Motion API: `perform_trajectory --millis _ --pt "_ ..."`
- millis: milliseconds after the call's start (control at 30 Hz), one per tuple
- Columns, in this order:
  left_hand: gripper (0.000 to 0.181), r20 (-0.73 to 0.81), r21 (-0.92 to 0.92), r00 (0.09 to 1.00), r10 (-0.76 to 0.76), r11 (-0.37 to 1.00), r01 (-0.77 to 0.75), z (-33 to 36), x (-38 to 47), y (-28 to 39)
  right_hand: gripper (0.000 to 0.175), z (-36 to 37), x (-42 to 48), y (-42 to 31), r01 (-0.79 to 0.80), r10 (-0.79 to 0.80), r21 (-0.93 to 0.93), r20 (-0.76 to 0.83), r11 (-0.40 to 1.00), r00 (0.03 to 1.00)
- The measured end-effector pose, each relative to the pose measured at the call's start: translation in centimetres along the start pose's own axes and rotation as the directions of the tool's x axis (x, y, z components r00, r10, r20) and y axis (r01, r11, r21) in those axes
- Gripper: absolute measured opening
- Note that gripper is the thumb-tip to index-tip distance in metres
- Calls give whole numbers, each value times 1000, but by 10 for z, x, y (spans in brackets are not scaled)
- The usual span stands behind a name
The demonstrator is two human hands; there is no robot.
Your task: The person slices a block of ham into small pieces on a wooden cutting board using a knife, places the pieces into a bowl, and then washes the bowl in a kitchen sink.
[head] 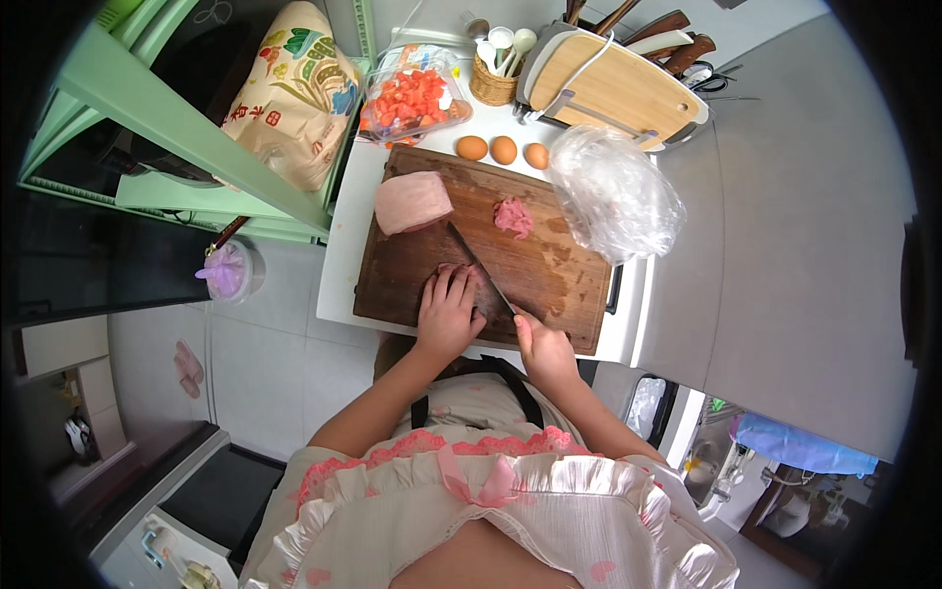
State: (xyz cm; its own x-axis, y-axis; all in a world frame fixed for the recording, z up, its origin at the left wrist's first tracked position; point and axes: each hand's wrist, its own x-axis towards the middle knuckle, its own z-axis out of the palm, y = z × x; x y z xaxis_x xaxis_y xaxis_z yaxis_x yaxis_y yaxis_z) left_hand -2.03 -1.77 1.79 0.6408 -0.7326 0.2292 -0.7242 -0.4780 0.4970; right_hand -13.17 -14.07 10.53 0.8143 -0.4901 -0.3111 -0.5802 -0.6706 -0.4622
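A dark wooden cutting board [412, 287] lies before me. My left hand [449, 302] presses flat on a small piece of raw meat [464, 271], its fingers covering most of it. In my right hand [543, 346] is the handle of a kitchen knife [482, 266]. Its blade points up and to the left, beside the meat under my left fingers. A large block of raw meat with a pale fat layer [413, 202] rests at the board's upper left. Right of it sits a small pile of cut raw meat [514, 217].
Three brown eggs [503, 150] line the board's far edge. A clear plastic bag [618, 195] overlaps its right corner. Behind stand a plastic container of diced red food [416, 99], a wicker basket of spoons [494, 82] and a rack with cutting boards [611, 77] and knives. Green shelving [184, 125] borders the left.
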Motion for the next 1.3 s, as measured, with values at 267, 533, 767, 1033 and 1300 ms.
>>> perform_trajectory --millis 267,533,767,1033,1300 --pt "61 3 79 1000 12 997 -12 6 1 -3 37 5 4 9 34 -35 49 11 998 999" --pt "62 81 37 996 -35 999 32 0 7 -1 33 13 24 -10 14 -15 -27 -22 1000 1000" --pt "64 61 41 998 -3 999 1 2 4 -3 32 19 7 16 66 -64 36 -73 997 995" --pt "60 59 -5 998 27 1000 -27 -3 2 -8 33 13 8 15 47 -45 21 -76 999 996" --pt "45 -57 -320 998 32 946 -49 -13 5 -17 42 -1 17 23 -18 32 162 -88 987 996"
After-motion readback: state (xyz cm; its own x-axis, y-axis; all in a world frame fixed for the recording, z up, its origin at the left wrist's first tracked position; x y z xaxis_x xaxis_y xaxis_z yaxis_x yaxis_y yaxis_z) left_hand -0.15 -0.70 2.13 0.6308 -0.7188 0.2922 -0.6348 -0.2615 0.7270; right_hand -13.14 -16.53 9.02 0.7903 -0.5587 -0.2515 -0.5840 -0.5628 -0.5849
